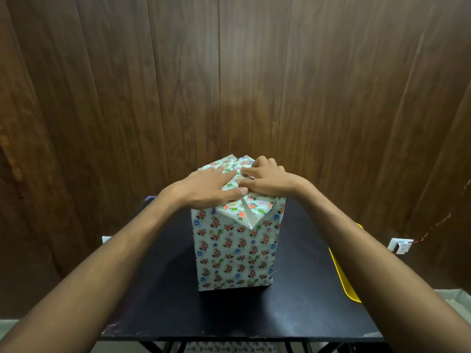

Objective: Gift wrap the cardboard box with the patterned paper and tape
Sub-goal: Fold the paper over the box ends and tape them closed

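Observation:
A tall box (pixel 235 253) wrapped in white floral paper stands upright in the middle of a small black table (pixel 158 289). Its top end has folded flaps, and a triangular flap (pixel 244 212) hangs over the front face. My left hand (pixel 206 187) lies flat on the top's left side, fingers straight, pressing the paper down. My right hand (pixel 267 180) rests on the top's right side with fingers bent, pinching a paper fold near the centre. No tape is in view.
A yellow tray-like edge (pixel 344 271) pokes out past the table's right side. A white wall socket (pixel 400 247) with a cord sits at the right. Dark wood panelling stands close behind the table.

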